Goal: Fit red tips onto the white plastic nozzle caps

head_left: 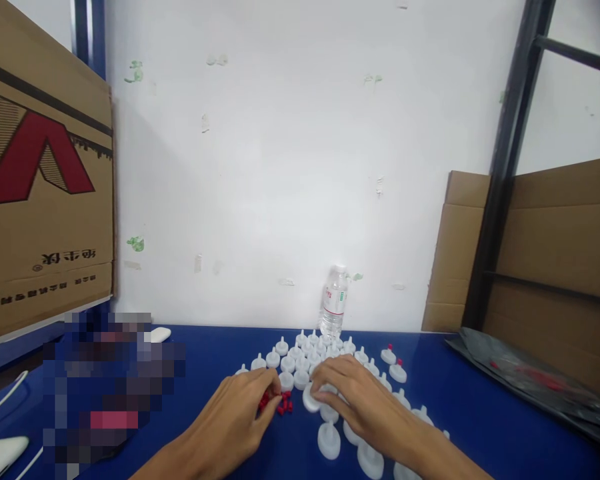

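My left hand [247, 408] is closed in a pinch over a small pile of red caps [286, 403], with one red cap seemingly at its fingertips. Curled around a white nozzle lid [309, 399] is my right hand [353, 393], its fingers hiding part of that lid. Many more white nozzle lids [329, 440] stand spout-up on the blue table around and behind my hands. At the right, two lids [398, 371] have red caps on their spouts.
A clear water bottle [335, 303] leans against the white wall behind the lids. A grey plastic bag with red pieces [540, 380] lies at the right. A large carton [45, 260] stands on the left, near a pixelated area and white cables [5, 400].
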Action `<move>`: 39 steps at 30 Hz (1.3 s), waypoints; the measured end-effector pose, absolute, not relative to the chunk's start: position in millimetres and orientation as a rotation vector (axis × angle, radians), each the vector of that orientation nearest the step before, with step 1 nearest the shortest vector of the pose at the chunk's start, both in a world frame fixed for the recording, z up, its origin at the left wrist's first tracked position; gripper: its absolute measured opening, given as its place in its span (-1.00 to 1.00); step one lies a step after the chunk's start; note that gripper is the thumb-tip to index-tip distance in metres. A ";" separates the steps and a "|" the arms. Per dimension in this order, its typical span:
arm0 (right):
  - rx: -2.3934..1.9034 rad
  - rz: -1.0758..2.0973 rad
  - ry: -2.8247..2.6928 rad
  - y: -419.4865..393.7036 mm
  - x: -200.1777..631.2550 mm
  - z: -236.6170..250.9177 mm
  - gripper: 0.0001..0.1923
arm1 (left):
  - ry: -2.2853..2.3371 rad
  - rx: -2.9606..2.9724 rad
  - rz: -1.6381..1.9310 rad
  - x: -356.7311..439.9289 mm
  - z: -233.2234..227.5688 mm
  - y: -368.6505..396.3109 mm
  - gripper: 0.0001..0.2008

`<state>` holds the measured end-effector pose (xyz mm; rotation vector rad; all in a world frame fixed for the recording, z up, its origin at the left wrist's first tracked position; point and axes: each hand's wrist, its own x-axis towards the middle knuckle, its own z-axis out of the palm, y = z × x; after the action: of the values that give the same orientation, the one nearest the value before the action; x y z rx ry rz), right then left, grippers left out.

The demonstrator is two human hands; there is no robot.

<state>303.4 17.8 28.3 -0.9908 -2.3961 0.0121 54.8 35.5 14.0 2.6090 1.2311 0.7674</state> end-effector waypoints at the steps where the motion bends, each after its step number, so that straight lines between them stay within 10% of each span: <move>1: -0.992 0.037 -2.356 16.5 303.4 29.1 -0.85 | 1.215 2.589 0.788 55.9 14.9 34.2 -0.86; 39: -0.737 -0.086 -2.337 8.8 293.9 12.5 -0.60 | 0.718 2.443 1.272 65.9 3.5 26.8 -0.76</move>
<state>293.9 8.8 12.5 -0.7369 -2.3369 -0.0855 65.9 26.8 3.5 2.4426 0.7183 1.2723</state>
